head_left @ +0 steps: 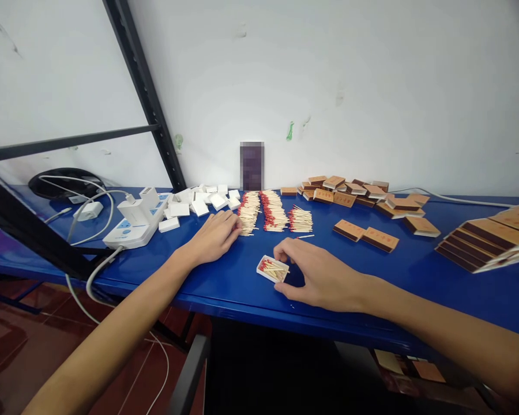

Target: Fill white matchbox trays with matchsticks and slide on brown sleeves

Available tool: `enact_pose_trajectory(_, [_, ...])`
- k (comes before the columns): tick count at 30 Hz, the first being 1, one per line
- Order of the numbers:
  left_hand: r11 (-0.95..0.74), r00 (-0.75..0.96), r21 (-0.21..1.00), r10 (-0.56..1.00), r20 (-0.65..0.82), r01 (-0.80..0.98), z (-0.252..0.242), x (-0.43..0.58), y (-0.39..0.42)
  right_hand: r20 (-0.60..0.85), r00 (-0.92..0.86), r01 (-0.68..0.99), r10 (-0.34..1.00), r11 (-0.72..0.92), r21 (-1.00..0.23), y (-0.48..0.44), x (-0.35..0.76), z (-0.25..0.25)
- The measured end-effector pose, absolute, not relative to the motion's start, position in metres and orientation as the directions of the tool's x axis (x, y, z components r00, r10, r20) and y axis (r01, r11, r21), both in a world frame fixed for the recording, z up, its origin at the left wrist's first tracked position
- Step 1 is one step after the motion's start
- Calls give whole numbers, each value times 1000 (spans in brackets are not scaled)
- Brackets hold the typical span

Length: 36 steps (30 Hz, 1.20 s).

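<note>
Through the head camera I see my left hand (216, 236) with its fingers bent together at the near left edge of the first match pile (249, 212); I cannot tell whether they pinch a match. My right hand (318, 274) has thumb and forefinger held wide, one at each side of the right end of a white tray (264, 275); I cannot tell whether they press on it. The tray lies on the blue table (233, 288), partly filled with matches (273, 269). Beyond my right fingertips are a second pile (273, 211), a smaller third pile (300, 220) and one loose match (305, 236). Small white boxes (200, 206) lie beyond my left knuckles; two brown matchboxes (365, 235) rest right of my right fingers.
</note>
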<state>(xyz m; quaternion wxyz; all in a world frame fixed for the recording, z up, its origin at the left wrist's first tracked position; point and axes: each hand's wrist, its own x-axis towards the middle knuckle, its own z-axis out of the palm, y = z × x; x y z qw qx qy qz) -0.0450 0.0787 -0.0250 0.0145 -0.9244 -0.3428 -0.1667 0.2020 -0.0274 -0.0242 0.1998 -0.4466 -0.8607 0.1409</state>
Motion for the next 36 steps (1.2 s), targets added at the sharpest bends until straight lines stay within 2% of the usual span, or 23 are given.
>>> enact_pose_trajectory(6, [-862,821,375,468,327,342,-15,-19,47,229,-513,696,827,557,-453,-19,204,-31])
enact_pose_trajectory(9, [-849,837,427,457,302,310,-15,-9,41,248,-514,664,821,564,-491,-16,206,-34])
enact_pose_trajectory(12, [-843,835,422,472,284,333,-16,-8,43,254,-519,669,816,572,-475,-16,207,-32])
enact_pose_trajectory(16, [-860,841,343,473,263,377,-17,-17,45,282,-524,705,803,595,-385,-18,210,-28])
enact_pose_trajectory(19, [-870,850,297,468,242,394,-17,-22,44,300,-555,684,776,631,-366,-15,214,-29])
enact_pose_trajectory(26, [-893,873,306,412,259,331,-21,-20,43,278,-584,613,763,639,-465,-4,214,-37])
enact_pose_trajectory(36, [-858,827,347,483,288,379,-20,-19,46,288,-523,618,802,589,-520,-6,216,-31])
